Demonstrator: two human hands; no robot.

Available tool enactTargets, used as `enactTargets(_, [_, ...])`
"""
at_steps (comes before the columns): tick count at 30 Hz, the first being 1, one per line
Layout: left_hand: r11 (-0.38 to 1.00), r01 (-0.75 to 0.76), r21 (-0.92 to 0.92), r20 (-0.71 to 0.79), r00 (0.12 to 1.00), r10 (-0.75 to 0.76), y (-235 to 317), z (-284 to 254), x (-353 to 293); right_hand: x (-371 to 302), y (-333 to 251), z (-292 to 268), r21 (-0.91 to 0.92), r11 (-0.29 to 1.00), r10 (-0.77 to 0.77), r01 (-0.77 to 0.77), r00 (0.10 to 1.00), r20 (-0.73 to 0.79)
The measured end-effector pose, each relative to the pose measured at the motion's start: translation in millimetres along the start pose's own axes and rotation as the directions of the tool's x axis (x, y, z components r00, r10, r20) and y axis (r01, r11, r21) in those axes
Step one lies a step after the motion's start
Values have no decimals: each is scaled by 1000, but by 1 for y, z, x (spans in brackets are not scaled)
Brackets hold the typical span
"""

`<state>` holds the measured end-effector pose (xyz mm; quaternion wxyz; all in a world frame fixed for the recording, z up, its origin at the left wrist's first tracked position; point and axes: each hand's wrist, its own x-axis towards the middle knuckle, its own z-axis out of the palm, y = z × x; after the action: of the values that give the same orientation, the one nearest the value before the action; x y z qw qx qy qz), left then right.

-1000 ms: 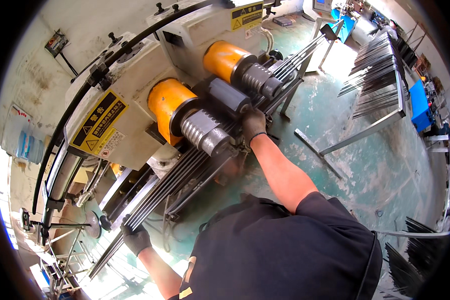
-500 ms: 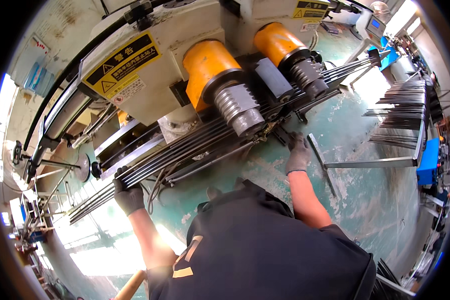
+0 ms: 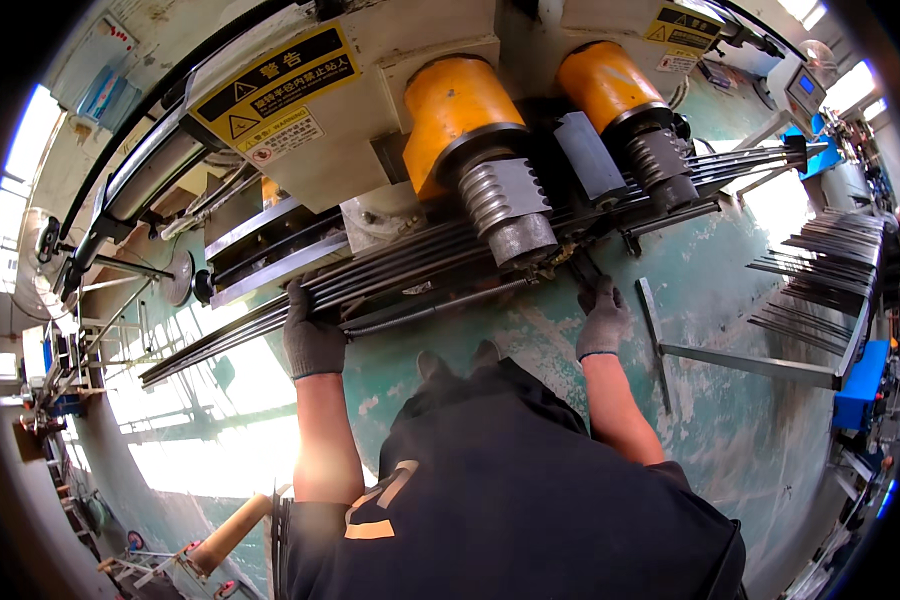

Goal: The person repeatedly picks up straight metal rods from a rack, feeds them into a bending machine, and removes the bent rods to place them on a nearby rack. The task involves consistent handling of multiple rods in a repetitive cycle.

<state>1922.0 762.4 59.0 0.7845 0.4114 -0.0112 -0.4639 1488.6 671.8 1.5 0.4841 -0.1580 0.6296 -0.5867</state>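
Note:
Several long dark metal rods [image 3: 370, 272] lie side by side, running slantwise along the front of the machine. My left hand [image 3: 313, 338], in a grey glove, grips the rods left of the middle, its fingers partly hidden against them. My right hand [image 3: 606, 318], gloved too, is closed at the end of a dark bar [image 3: 582, 268] that juts from under the machine; its fingertips are partly hidden. Just above the rods hang two ribbed metal cylinders [image 3: 510, 215] below orange housings [image 3: 460, 105]. A thin rod with a spring-like surface [image 3: 440, 308] runs below the bundle.
A pale machine body [image 3: 370, 130] with a yellow and black warning label [image 3: 275, 85] fills the top. To the right stands a metal rack [image 3: 750, 365] bearing many thin rods [image 3: 820, 270]. The floor [image 3: 510, 345] is worn green. A tan roll [image 3: 232, 532] shows at lower left.
The view has shifted, so the machine appears further right and higher. My left hand has slid rightward along the rods, closer to the cylinders. My right hand stays by the dark bar.

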Motion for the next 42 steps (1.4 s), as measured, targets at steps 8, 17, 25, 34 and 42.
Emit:
enactTargets(8, [965,-120,233,184,980,77,29,-29,-29,19,69,-19,-195,976,136,-96,969,208])
enactTargets(17, [858,-223,-463,-64,974,219,181,-166,-33,-2,79,-35,-324,926,212,-191,977,31])
enactTargets(25, [871,-445,-209,-282,880,382,361,-317,23,-95,156,-8,-464,874,149,-146,988,-31])
enactTargets(34, [648,-329,687,223,944,242,454,-409,84,-202,189,-22,-761,646,264,-61,953,148])
enactTargets(42, [931,25,365,152,985,-86,453,-374,79,-185,177,-43,-788,612,191,-64,979,69])
